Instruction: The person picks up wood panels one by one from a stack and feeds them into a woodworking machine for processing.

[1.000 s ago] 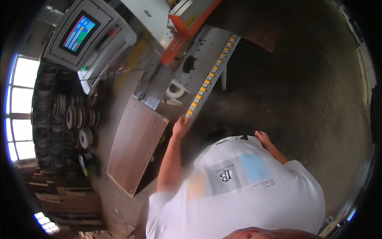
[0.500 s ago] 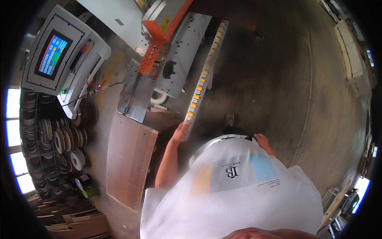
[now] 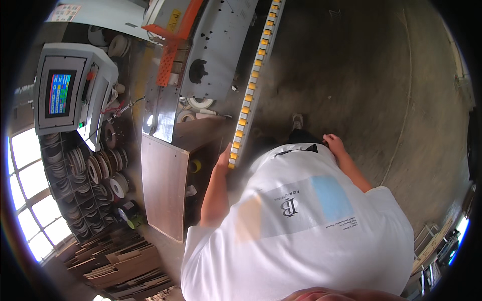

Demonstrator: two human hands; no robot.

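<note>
A long rail [image 3: 250,86] with yellow rollers set along its pale channel runs from the top of the view down toward my waist. At its near end, my left hand [image 3: 224,159] is against the left side, fingertips at the rail's edge. The rail hides part of those fingers, so I cannot tell whether they grip it. My right hand [image 3: 335,144] hangs by my right hip, its fingers loosely bent and slightly apart, with nothing visible in them.
Left of the rail stands a grey machine bed [image 3: 216,45] with an orange guard [image 3: 167,62]. A brown panel cabinet [image 3: 163,185] sits below it. Further left are a control console [image 3: 65,88], a rack of edging rolls [image 3: 75,185] and stacked boards [image 3: 120,266].
The view has shifted, so the machine and rail appear further left and higher. My left hand no longer overlaps the rail's top and sits at its left edge. My right hand appears higher.
</note>
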